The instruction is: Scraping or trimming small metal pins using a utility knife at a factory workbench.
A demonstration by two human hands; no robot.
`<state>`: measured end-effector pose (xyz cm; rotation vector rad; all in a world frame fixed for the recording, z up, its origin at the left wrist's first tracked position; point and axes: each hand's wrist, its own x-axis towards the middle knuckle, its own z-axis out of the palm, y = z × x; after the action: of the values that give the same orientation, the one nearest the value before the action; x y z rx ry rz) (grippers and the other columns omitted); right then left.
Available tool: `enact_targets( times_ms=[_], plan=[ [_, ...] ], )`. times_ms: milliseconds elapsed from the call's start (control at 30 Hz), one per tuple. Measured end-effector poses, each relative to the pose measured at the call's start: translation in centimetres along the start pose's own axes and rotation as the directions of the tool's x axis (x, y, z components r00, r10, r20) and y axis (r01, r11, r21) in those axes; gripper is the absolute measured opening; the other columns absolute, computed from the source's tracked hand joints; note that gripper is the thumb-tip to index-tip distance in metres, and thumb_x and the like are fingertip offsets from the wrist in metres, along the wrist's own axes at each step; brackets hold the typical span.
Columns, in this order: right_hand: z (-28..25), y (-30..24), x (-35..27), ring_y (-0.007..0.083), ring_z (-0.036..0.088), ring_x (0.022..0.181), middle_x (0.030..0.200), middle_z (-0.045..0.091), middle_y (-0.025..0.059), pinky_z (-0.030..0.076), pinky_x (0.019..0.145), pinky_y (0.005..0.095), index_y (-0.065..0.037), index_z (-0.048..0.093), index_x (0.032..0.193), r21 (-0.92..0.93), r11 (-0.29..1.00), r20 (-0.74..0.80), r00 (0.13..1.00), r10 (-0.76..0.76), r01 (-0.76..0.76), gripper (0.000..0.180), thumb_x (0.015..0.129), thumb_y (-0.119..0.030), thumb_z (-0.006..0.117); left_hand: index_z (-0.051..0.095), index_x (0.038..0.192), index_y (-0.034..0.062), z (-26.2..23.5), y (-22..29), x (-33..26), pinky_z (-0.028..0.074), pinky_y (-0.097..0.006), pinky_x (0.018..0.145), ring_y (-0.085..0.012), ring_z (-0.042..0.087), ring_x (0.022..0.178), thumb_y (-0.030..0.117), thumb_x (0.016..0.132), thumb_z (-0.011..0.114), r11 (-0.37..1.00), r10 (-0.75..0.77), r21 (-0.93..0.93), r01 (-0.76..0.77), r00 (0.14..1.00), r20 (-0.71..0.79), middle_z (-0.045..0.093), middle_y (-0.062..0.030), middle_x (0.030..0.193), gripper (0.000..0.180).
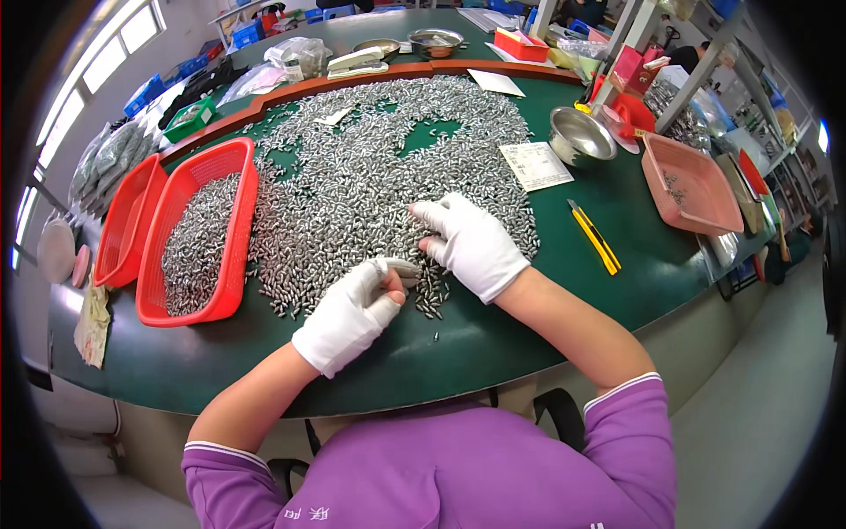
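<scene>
Small silvery metal pieces (352,189), pointed and bullet-like, lie in a wide heap on the green table. My left hand (352,313), in a white glove with bare thumb and index tips, rests at the heap's near edge. Its fingers are curled and the thumb is close to the index finger; whatever they may hold is hidden. My right hand (473,247), gloved the same way, reaches over the heap from the right. Its bare index tip and thumb are apart and touch the pieces. One loose metal piece (435,337) lies nearer to me.
Left of the heap stands a red basket (240,256) of metal pieces, with another red basket (119,234) beside it. On the right are a yellow utility knife (595,236), a paper slip (536,166), a steel bowl (582,137) and a pink basket (705,207). A brown wooden rim (458,66) runs behind the heap.
</scene>
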<state>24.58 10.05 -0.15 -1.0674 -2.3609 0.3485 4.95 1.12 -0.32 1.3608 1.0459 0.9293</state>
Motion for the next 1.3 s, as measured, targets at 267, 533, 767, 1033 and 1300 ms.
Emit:
enact_targets(
  times_ms=[267,533,767,1033,1300],
  plan=[
    [-2.0,-3.4,-2.2,0.0254,0.060,0.080,0.089,0.057,0.0063,0.050,0.069,0.0389,-0.009,0.062,0.101,0.225,0.632,0.090,0.631,-0.771,0.741,0.038,0.078,-0.038,0.069,0.052,0.100,0.0092,-5.5,-1.4,0.0,0.047,-0.026,0.072,-0.0119,0.056,0.080,0.021,0.098,0.060,0.852,0.139,-0.418,-0.314,0.907,-0.397,0.060,-0.0100,0.108,0.014],
    [1.0,-0.6,1.5,0.0316,0.059,0.072,0.075,0.055,0.0097,0.048,0.065,0.0441,-0.007,0.056,0.081,0.082,0.784,0.062,0.782,-0.620,0.615,0.023,0.075,-0.023,0.072,0.053,0.098,0.0126,-5.0,-1.6,-0.1,0.044,-0.025,0.069,-0.0109,0.054,0.075,0.023,0.096,0.064,0.829,0.112,-0.465,-0.311,0.907,-0.406,0.061,-0.0047,0.101,0.015],
    [1.3,-1.1,4.8,0.0295,0.060,0.079,0.081,0.057,0.0085,0.050,0.067,0.0427,-0.009,0.056,0.081,-0.118,0.873,-0.042,0.876,-0.481,0.474,0.028,0.074,-0.030,0.074,0.056,0.100,0.0146,-6.3,-1.9,0.1,0.043,-0.024,0.068,-0.0099,0.052,0.076,0.024,0.094,0.068,0.798,0.129,-0.472,-0.375,0.871,-0.475,0.061,-0.0023,0.101,0.017],
    [6.0,-8.8,0.8,0.0248,0.058,0.088,0.085,0.058,0.0068,0.046,0.078,0.0385,-0.010,0.061,0.077,0.149,0.614,0.024,0.618,-0.786,0.775,0.020,0.074,-0.029,0.065,0.056,0.101,0.0124,-8.5,-1.5,0.3,0.044,-0.022,0.070,-0.0086,0.051,0.077,0.021,0.096,0.063,0.751,0.215,-0.383,-0.538,0.748,-0.628,0.061,-0.0020,0.102,0.012],
    [7.1,-6.5,2.1,0.0224,0.058,0.091,0.088,0.058,0.0032,0.046,0.080,0.0356,-0.013,0.063,0.077,-0.085,0.737,0.060,0.742,-0.667,0.670,0.009,0.078,-0.020,0.056,0.056,0.102,0.0147,-7.5,-2.6,0.5,0.045,-0.022,0.068,-0.0090,0.054,0.078,0.020,0.096,0.065,0.781,0.177,-0.440,-0.444,0.833,-0.525,0.062,-0.0012,0.102,0.012]
  ],
)
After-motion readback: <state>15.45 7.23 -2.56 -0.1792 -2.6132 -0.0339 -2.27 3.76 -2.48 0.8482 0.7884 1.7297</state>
